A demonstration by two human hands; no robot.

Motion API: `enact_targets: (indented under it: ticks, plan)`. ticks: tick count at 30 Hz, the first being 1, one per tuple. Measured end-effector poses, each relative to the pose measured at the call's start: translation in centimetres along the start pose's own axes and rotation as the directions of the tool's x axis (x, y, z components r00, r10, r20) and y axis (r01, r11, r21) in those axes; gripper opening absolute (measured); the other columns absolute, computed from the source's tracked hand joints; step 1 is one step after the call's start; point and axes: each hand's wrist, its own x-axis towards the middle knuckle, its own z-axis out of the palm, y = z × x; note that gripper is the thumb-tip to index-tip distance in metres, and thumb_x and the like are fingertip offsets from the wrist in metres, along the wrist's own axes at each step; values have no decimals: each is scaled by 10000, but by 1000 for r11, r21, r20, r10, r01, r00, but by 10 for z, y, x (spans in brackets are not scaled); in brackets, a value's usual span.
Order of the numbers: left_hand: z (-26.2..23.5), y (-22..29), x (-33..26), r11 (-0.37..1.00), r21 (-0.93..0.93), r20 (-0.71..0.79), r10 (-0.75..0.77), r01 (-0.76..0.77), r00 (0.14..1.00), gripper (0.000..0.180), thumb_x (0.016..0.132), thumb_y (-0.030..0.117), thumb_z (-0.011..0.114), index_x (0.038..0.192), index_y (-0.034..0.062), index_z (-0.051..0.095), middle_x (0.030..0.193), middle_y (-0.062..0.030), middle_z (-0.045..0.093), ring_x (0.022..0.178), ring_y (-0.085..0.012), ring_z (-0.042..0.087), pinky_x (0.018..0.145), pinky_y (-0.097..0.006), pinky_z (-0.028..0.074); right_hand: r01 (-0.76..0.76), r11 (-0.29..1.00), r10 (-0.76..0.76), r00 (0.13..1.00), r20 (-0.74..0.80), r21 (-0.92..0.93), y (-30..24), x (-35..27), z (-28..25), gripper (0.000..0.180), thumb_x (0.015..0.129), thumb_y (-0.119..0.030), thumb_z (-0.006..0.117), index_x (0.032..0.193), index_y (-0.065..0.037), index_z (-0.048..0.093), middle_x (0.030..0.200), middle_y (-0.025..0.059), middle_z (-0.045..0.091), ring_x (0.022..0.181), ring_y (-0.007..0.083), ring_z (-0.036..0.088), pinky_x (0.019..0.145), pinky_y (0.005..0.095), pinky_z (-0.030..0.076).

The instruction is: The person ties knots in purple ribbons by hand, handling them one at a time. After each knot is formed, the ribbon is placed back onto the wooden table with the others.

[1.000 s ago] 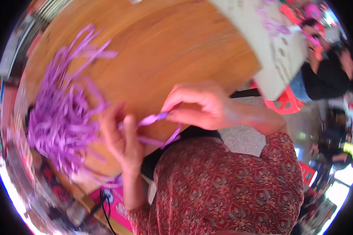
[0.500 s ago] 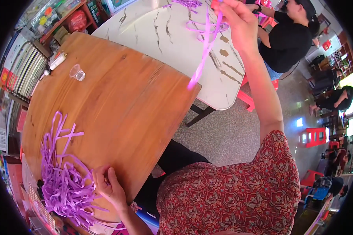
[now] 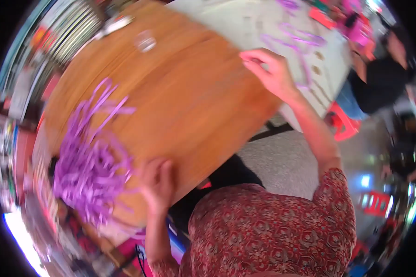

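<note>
My right hand hovers over the far right part of the wooden table. Its thumb and fingers are a little apart, and no ribbon shows between them. My left hand, smeared by motion, is over the near edge of the table, just right of a tangled pile of purple ribbon strips. Whether its curled fingers hold a strip cannot be made out. Beyond my right hand, a loose purple strip lies looped on the white marbled table.
A small clear plastic cup and a white bottle stand at the wooden table's far left. Another person in black is at the right, by a red stool. A second red stool stands farther right.
My right hand has let go of the purple strip, now on the white table, and come back over the wooden table. The whole view has shifted and blurred.
</note>
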Motion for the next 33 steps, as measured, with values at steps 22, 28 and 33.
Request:
enact_targets:
  ticks: [22, 28, 33]
  plan:
    - [30, -11, 25, 665, -169, 118, 746, -727, 655, 159, 687, 171, 652, 679, 71, 529, 709, -71, 478, 621, -233, 535, 556, -358, 462, 481, 829, -556, 767, 320, 286, -162, 114, 293, 88, 809, -116, 630, 864, -49, 649, 808, 99, 616, 719, 262, 602, 619, 346, 473]
    - [35, -17, 24, 667, -161, 115, 745, -727, 658, 154, 655, 185, 617, 653, 75, 510, 704, -60, 472, 645, -219, 528, 564, -347, 456, 511, 856, -516, 839, 171, 79, -139, 159, 347, 98, 791, -46, 589, 856, -67, 660, 839, 97, 626, 748, 306, 598, 678, 379, 483]
    - [33, -18, 24, 666, -121, 146, 745, -736, 651, 153, 658, 195, 600, 645, 74, 506, 705, -55, 469, 653, -210, 528, 580, -336, 452, 562, 827, -532, 788, 310, -10, -93, 180, 330, 263, 767, 66, 507, 906, -85, 672, 1043, 84, 611, 971, 283, 562, 816, 386, 466]
